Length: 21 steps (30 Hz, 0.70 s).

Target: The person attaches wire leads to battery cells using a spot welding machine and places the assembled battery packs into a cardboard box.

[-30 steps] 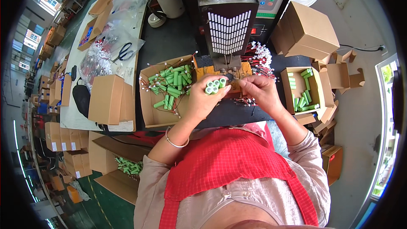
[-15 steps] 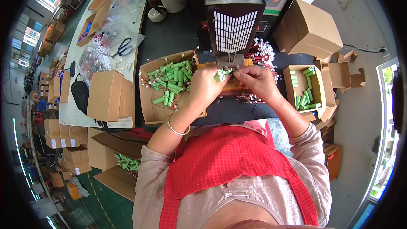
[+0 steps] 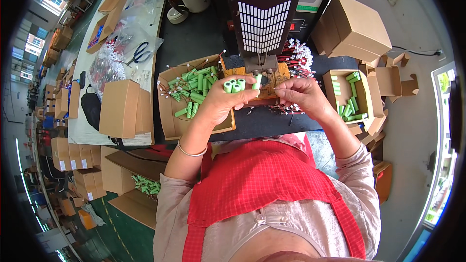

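Note:
My left hand (image 3: 219, 101) grips a small bundle of green cylindrical battery cells (image 3: 234, 86), their ends pointing up, just below the head of the spot welder (image 3: 261, 24). My right hand (image 3: 301, 95) is pinched shut close to the right of the bundle, over the wooden jig (image 3: 272, 78) under the welder tips. Whether its fingers hold a wire or a strip is too small to tell. An open cardboard box (image 3: 171, 121) of loose green cells with wire leads lies beside my left hand.
A smaller box (image 3: 331, 98) with green cells sits to the right, next to several folded cartons (image 3: 353, 31). Red wires with white plugs (image 3: 297, 56) are piled behind the jig. Scissors (image 3: 140, 56), plastic bags and flat cartons lie on the left table.
The cell bundle was up against the welder tips half a second ago. It has since come down and left in my left hand, while my right hand stays close by.

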### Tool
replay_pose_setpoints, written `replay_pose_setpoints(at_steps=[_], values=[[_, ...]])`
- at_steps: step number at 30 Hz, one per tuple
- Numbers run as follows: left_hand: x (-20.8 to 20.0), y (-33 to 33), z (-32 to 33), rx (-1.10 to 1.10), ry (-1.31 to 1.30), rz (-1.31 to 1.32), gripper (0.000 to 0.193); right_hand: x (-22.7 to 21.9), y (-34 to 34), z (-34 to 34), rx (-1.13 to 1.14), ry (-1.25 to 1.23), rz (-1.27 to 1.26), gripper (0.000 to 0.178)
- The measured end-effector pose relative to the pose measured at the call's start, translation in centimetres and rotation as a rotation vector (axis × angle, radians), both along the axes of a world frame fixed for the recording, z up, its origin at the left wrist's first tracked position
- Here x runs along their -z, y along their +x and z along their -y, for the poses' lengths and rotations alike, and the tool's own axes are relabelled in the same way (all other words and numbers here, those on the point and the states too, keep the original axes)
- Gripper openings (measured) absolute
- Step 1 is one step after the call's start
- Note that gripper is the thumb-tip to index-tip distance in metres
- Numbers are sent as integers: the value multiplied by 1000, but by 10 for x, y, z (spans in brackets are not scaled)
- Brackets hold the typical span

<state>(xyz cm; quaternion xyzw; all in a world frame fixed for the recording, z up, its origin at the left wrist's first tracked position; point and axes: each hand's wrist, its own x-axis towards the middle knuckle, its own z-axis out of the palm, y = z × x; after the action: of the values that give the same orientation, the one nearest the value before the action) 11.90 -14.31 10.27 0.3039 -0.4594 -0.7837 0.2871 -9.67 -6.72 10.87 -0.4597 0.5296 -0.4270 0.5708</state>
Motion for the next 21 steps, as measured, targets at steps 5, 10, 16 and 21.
replay_pose_setpoints(at_steps=[5,10,16,21], values=[[12,-12,-4,-248,-383,245,28,9,14,3,81,-116,47,18],[18,-21,-4,-294,-778,375,25,14,22,12,170,-175,-117,18],[23,-26,-2,-339,-1035,434,20,14,23,17,207,-204,-237,19],[20,-26,-2,-346,-1011,500,17,4,28,22,203,-166,-259,17]])
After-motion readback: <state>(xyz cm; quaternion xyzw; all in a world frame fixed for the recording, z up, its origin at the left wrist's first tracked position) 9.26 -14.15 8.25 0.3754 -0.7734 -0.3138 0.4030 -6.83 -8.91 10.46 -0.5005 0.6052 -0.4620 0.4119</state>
